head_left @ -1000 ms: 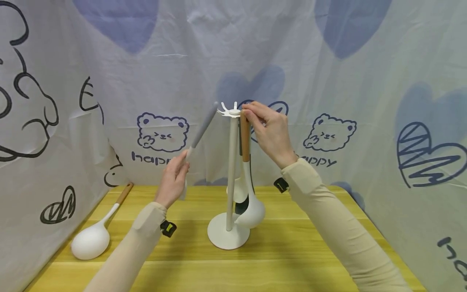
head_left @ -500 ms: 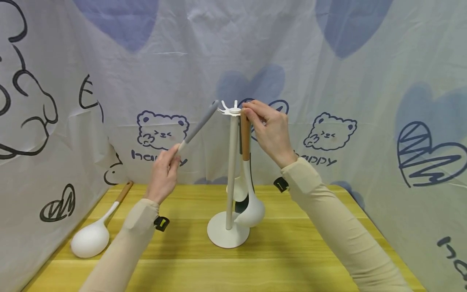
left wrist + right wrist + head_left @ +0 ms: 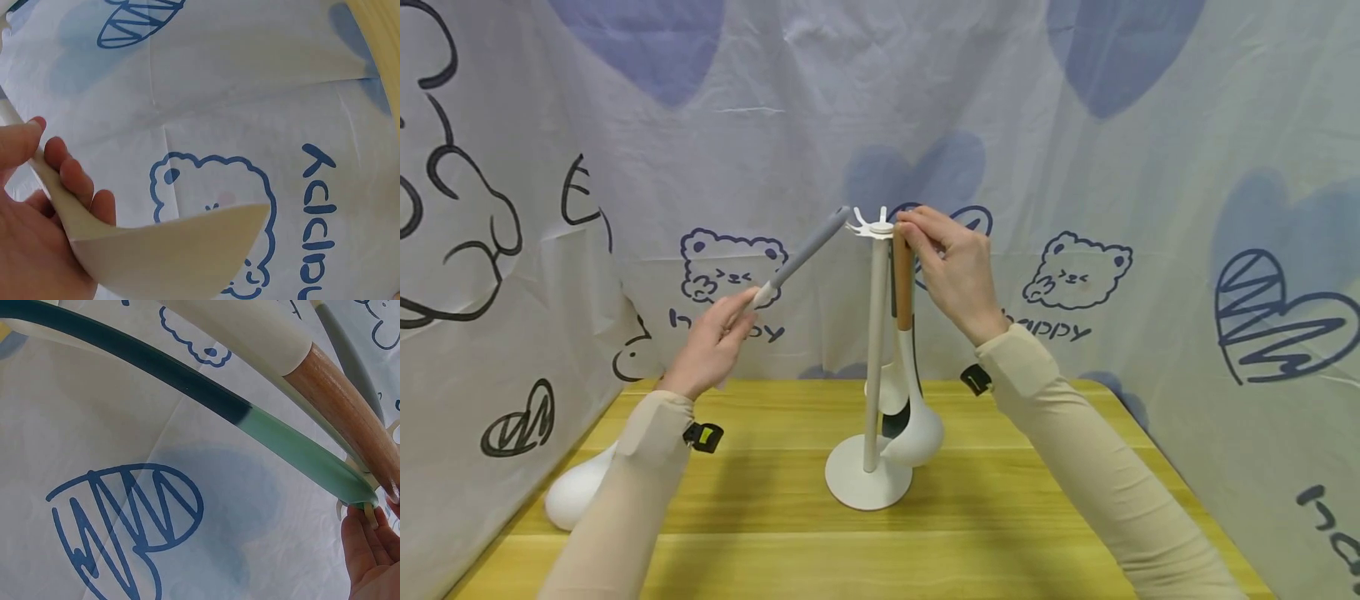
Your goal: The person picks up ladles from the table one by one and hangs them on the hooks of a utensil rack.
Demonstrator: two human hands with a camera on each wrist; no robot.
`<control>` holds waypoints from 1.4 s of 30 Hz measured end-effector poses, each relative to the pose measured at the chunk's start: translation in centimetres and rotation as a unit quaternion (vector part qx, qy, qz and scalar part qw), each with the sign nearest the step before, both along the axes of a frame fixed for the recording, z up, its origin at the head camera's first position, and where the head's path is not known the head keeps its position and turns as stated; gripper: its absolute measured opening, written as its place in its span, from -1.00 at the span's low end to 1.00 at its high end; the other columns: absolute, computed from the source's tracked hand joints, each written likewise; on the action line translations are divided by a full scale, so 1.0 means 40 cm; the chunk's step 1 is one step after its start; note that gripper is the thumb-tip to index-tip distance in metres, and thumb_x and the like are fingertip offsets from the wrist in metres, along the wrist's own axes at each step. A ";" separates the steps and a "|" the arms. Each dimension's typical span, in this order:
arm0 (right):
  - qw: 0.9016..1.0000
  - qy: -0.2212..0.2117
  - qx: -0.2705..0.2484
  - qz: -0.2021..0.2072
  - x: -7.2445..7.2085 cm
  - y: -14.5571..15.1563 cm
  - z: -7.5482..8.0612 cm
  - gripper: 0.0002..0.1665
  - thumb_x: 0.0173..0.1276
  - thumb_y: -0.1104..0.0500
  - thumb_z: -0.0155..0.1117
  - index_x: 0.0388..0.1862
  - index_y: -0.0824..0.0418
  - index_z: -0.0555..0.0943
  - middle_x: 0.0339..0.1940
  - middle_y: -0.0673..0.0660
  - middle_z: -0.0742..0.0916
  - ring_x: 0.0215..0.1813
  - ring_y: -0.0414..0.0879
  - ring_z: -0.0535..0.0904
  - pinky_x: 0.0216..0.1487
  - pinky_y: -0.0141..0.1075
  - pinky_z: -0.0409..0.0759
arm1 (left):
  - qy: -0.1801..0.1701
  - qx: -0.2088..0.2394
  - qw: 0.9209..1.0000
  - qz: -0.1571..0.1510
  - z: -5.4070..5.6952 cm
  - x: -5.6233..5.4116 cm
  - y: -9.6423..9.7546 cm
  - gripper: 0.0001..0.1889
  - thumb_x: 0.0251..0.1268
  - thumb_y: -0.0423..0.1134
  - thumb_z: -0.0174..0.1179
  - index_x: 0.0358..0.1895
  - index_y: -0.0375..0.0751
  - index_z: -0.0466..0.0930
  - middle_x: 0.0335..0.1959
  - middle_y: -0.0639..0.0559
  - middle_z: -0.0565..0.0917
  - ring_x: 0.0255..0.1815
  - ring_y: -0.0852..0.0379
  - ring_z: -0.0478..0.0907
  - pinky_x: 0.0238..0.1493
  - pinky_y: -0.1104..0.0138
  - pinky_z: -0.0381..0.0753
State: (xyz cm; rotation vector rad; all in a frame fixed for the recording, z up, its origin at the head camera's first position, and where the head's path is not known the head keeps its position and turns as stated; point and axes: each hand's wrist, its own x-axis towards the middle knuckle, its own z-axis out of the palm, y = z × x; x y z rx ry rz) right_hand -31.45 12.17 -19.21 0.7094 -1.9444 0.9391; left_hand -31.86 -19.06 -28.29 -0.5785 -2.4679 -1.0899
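My left hand [image 3: 706, 346] grips a grey-handled ladle [image 3: 808, 247] by its pale neck, the handle slanting up to the right. In the left wrist view the deep cream bowl [image 3: 169, 256] of that ladle hangs below my fingers. Its handle end is close to the left hooks of a white utensil stand [image 3: 875, 358]; contact cannot be made out. At the stand's top, my right hand [image 3: 955, 268] pinches the upper end of a wooden-handled white ladle [image 3: 919, 429], which hangs bowl down. Beside it in the right wrist view is a green-handled dark utensil [image 3: 294, 447].
A white ladle [image 3: 574, 493] lies on the wood-grain table [image 3: 1000, 517] at the left, partly hidden by my left forearm. Other utensils hang behind the stand's pole, including one with a pale head [image 3: 891, 390]. A patterned cloth [image 3: 820, 108] encloses the back and sides.
My left hand has moved left and slightly up, so the grey-handled ladle tilts further while its handle end stays near the hooks. My left forearm now covers part of the lying ladle.
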 end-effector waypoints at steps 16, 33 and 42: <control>1.000 -0.015 -0.014 0.012 -0.001 -0.002 0.000 -0.64 0.47 0.06 0.15 0.08 0.19 0.69 0.07 0.11 0.75 -0.08 -0.12 0.72 -0.11 -0.29 0.71 | -0.045 -0.018 0.999 0.002 -0.011 -0.003 0.009 -0.56 0.60 -0.11 -0.14 0.46 0.09 0.27 0.03 -0.18 0.50 -0.24 -0.05 0.38 -0.21 0.17 0.48; 1.000 -0.010 -0.019 0.014 -0.003 -0.007 -0.003 -0.64 0.47 0.04 0.15 0.08 0.18 0.70 0.06 0.10 0.75 -0.12 -0.13 0.71 -0.13 -0.30 0.71 | -0.028 0.010 0.999 -0.035 -0.075 -0.029 0.052 -0.55 0.57 -0.14 -0.06 0.45 0.02 0.31 0.04 -0.22 0.55 -0.06 -0.11 0.50 0.02 -0.04 0.56; 0.999 0.000 -0.026 0.018 -0.005 -0.007 -0.005 -0.66 0.47 0.06 0.17 0.06 0.20 0.71 0.08 0.11 0.75 -0.05 -0.11 0.72 -0.05 -0.31 0.71 | -0.042 0.043 0.995 -0.079 -0.109 -0.030 0.100 -0.63 0.55 -0.17 -0.01 0.33 -0.03 0.43 -0.17 -0.13 0.66 -0.12 -0.10 0.59 -0.01 0.09 0.59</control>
